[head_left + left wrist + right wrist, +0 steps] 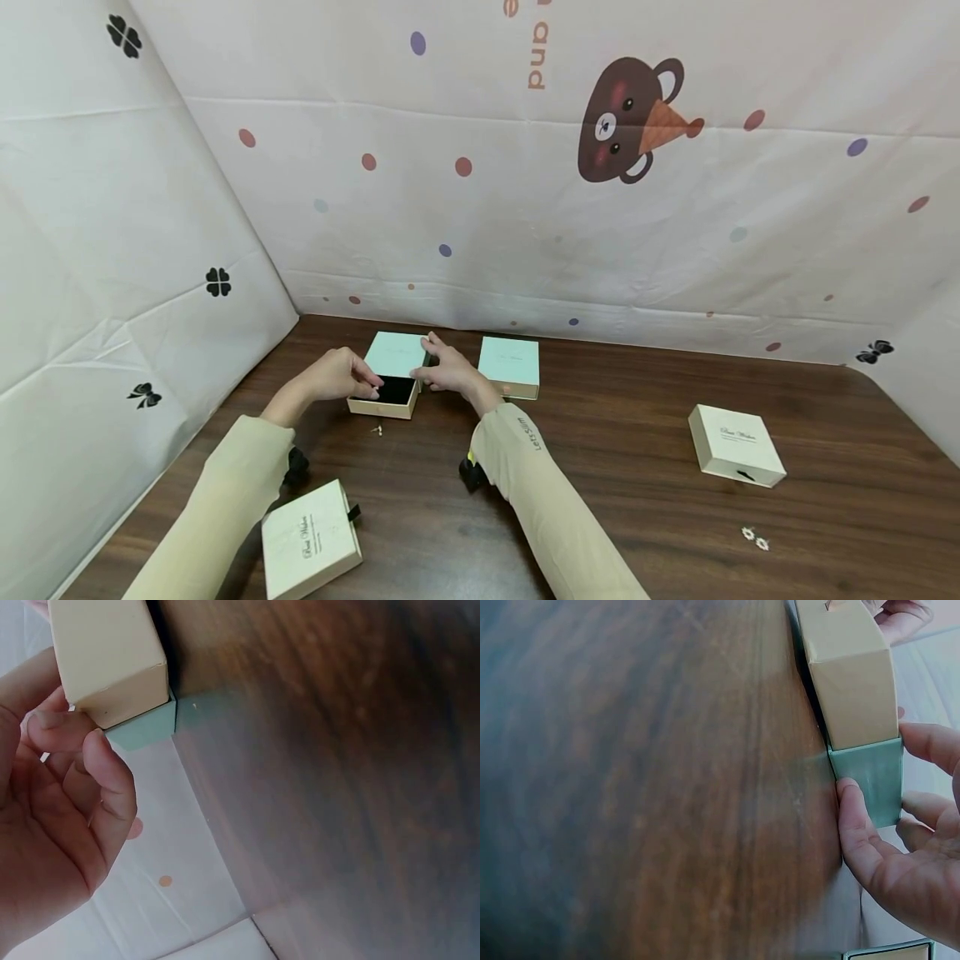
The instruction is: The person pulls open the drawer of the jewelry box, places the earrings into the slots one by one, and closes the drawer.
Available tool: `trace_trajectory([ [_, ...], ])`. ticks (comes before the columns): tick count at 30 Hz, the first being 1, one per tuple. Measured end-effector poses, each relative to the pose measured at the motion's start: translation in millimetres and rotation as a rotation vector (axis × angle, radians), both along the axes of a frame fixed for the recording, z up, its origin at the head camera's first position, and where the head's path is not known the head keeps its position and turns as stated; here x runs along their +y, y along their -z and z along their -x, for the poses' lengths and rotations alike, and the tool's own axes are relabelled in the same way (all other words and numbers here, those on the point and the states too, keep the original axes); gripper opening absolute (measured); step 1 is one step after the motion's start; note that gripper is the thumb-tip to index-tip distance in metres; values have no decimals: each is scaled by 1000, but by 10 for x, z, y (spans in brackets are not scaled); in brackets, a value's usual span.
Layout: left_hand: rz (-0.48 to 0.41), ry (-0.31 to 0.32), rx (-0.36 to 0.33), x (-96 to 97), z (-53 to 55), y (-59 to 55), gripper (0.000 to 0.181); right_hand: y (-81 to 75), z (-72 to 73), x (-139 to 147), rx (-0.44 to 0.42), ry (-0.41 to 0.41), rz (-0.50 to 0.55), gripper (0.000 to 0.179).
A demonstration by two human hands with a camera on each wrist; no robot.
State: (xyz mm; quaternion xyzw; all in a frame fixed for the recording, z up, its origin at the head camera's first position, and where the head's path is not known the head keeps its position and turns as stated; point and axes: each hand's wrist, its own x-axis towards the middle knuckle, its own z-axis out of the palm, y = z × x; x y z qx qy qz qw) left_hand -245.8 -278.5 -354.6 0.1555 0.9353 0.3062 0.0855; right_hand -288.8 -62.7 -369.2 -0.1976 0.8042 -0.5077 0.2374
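A mint-lidded box (396, 353) stands at the back left, its cream drawer (384, 409) pulled out toward me and lined with a black pad (397, 390). My right hand (448, 371) grips the right side of the mint sleeve (870, 780), thumb low on its side and fingers over the top. Over the drawer's left part, my left hand (341, 375) has its thumb and fingertips together at the pad; I cannot tell what they pinch. The left wrist view shows its fingers curled beside the drawer's corner. Two tiny gold earrings (377, 431) lie just before the drawer.
A second mint box (509, 365) stands right of my right hand. One cream box (311, 540) with a black ribbon tab lies near my left forearm, another cream box (737, 445) at the right. White flower-shaped earrings (755, 538) lie before that one. A printed cloth (525, 217) hangs behind the table.
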Motion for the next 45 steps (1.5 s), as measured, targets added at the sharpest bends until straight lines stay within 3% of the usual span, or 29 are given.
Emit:
trace_trajectory([
  [4, 7, 4, -14, -4, -5, -2, 16, 84, 40, -16, 13, 12, -16, 67],
  [12, 26, -12, -20, -8, -21, -25, 14, 78, 36, -23, 26, 3, -23, 67],
  [22, 68, 1, 43, 49, -35, -43, 13, 74, 55, -8, 37, -4, -35, 67],
  [32, -86, -62, -45, -64, -93, -75, 23, 65, 49, -13, 35, -8, -32, 67],
  [45, -224, -33, -180, -40, -247, -166, 25, 61, 52, -12, 32, -4, -31, 67],
])
